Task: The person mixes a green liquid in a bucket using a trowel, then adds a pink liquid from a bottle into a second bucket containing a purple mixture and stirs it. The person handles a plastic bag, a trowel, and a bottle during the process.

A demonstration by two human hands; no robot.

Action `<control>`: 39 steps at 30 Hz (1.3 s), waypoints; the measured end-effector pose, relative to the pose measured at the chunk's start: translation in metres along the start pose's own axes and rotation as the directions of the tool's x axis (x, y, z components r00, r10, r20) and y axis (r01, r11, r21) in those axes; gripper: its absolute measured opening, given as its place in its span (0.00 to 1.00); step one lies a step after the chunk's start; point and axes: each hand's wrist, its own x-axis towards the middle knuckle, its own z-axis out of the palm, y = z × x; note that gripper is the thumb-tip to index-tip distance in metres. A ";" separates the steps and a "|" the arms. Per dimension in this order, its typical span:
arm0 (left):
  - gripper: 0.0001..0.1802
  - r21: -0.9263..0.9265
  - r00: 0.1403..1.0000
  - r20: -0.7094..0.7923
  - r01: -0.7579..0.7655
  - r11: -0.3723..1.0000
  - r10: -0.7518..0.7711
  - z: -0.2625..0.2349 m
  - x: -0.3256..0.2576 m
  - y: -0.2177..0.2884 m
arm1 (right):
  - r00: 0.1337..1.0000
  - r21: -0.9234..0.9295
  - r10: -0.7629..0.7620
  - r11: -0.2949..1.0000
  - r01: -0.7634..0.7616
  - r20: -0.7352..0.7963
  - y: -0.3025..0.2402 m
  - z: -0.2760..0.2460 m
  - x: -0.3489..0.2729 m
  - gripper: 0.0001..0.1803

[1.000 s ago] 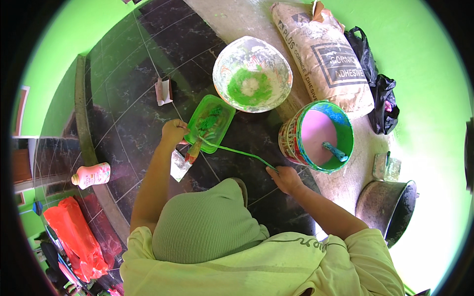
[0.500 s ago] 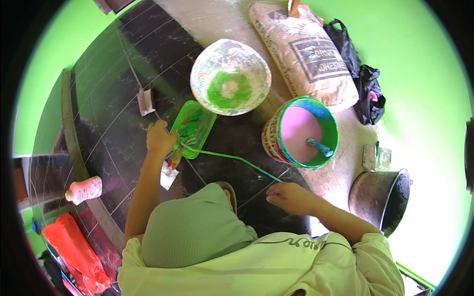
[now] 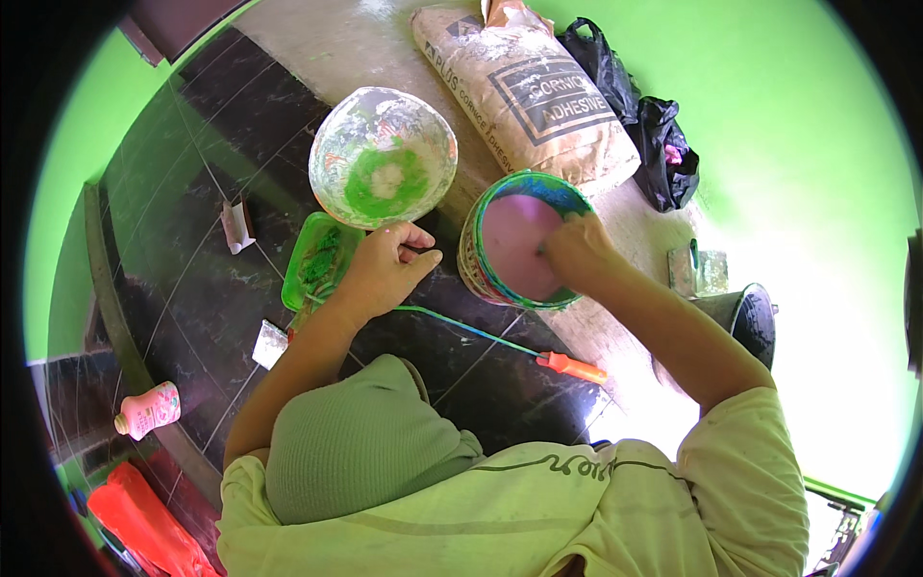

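One bucket (image 3: 471, 260) holds pink liquid (image 3: 514, 245); one bowl (image 3: 336, 135), green residue (image 3: 365, 197).

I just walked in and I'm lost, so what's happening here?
A person's right hand is over the rim of a bucket of pink liquid; whatever it grips, if anything, is hidden. The left hand hovers, apparently empty, near the mottled bowl. A rod with an orange handle lies on the dark tiled floor, reaching toward the green tray.

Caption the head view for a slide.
Right hand at a bucket of pink liquid, left hand near a green-stained basin, orange-handled tool across dark tiles.
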 end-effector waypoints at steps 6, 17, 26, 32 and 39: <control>0.16 -0.025 0.998 -0.041 0.042 0.999 -0.043 -0.008 -0.007 -0.006 | 0.999 0.010 -0.009 1.000 0.009 -0.036 0.006 -0.032 0.031 0.08; 0.16 -0.097 0.991 -0.074 0.105 0.990 -0.113 -0.028 -0.019 -0.026 | 0.947 0.258 0.165 0.936 -0.238 0.275 0.010 -0.026 0.012 0.12; 0.16 -0.101 0.994 0.031 0.107 0.989 -0.104 -0.008 -0.011 -0.019 | 0.983 0.619 0.003 0.777 -0.117 0.182 -0.013 -0.009 0.009 0.15; 0.15 -0.095 0.989 0.045 0.142 0.985 -0.138 -0.006 -0.016 -0.023 | 0.991 0.367 0.131 0.924 -0.111 -0.030 -0.025 -0.028 0.022 0.13; 0.15 -0.107 0.992 0.019 0.124 0.987 -0.122 -0.012 -0.020 -0.028 | 0.992 0.128 0.124 0.984 -0.123 -0.004 0.013 -0.009 0.024 0.11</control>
